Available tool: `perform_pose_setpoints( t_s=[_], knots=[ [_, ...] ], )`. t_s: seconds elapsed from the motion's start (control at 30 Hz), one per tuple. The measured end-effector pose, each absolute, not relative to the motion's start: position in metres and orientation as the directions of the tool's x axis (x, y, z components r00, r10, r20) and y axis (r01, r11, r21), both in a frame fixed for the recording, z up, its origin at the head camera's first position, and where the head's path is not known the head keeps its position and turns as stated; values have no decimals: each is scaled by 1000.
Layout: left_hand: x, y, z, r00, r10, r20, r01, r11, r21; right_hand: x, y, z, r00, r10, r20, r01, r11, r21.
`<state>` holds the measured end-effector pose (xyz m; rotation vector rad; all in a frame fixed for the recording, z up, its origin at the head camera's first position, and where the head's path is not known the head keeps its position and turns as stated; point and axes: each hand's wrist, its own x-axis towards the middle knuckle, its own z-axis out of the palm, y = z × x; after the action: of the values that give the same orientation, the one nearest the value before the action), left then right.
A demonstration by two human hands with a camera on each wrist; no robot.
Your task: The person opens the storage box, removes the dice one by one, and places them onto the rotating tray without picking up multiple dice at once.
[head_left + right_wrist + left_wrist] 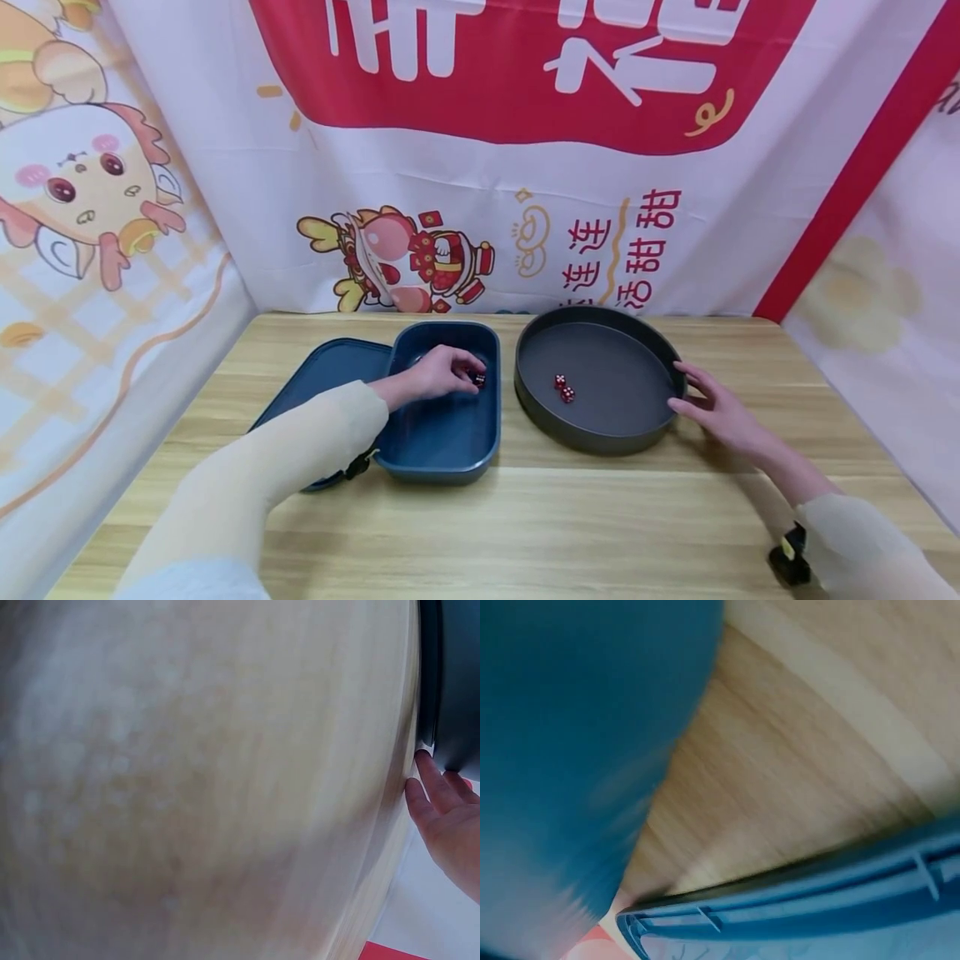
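Observation:
In the head view, my left hand [437, 372] reaches into a deep blue rectangular container [442, 473]. Its thumb and fingertips bend around a small dark red die [480, 378] near the container's right wall. To the right stands a round dark grey pan [600, 446] with two red dice [564, 388] on its floor. My right hand [716, 410] touches the pan's right rim with extended fingers. The right wrist view shows those fingers [435, 787] against the pan's dark wall [459, 690]. The left wrist view holds no part of the left hand.
A blue lid [337, 367] lies left of the container, partly behind the left forearm. Everything rests on a wood-grain table [525, 533]. Printed cloth [525, 100] hangs behind the table and at both sides.

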<state>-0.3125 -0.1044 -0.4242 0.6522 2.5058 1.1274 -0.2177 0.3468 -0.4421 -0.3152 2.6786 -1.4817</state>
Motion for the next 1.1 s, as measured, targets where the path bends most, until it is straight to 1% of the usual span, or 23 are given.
perform_pose_setpoints(
  t_s=[0.2, 0.47, 0.9, 1.1],
  knots=[
    [-311, -105, -425, -841, 524, -135, 254, 603, 757, -217, 347, -441, -977, -207, 49, -148, 500, -853],
    [-311, -102, -431, -800, 571, -184, 275, 621, 734, -217, 346, -442, -977, -210, 35, -140, 510, -849],
    [-310, -104, -431, -803, 571, -173, 285, 623, 729, -216, 343, -439, -977, -210, 32, -137, 509, -850],
    [-309, -103, -422, -815, 563, -141, 302, 619, 725, -215, 343, -440, -978, -205, 44, -145, 509, -849]
  ],
)
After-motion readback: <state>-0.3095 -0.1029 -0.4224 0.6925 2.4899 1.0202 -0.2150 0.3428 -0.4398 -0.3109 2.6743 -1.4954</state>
